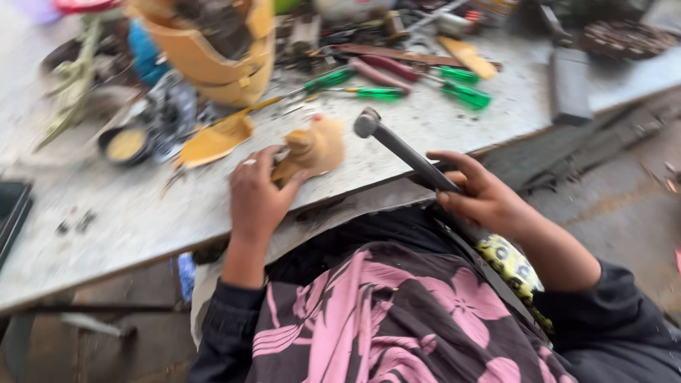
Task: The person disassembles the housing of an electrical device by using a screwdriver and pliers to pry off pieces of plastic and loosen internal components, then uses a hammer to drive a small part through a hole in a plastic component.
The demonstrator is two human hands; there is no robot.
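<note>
The dark metal hammer with a small rounded grey head (408,152) is held raised above the near edge of the table, just right of the tan, lumpy broken piece (312,151). Its long axis runs on a slant: the head points up and to the left, toward the tan piece, and the handle slopes down to the right into the right hand (481,196), which is clenched around the lower part of the handle. The hammer head hangs close to the tan piece but apart from it.

The tan piece lies on the grey, scuffed metal table (128,220) near its front edge. The left hand (257,193) grasps it from the near side, fingers curled on its left and lower part, pressing it to the table.

Just left of the tan piece lies a flat yellow-orange shard (213,140). Further left of it sits a small round dark tin with yellowish filling (125,145). Behind the tan piece stands a large cracked orange-brown shell of a casing (213,50). Behind and right of the tan piece lie several green-handled screwdrivers (397,91) and red-handled pliers (386,69), well apart from it. Far right of it rests a dark grey rectangular block (569,85). The view is blurred, so finer parts cannot be told.
</note>
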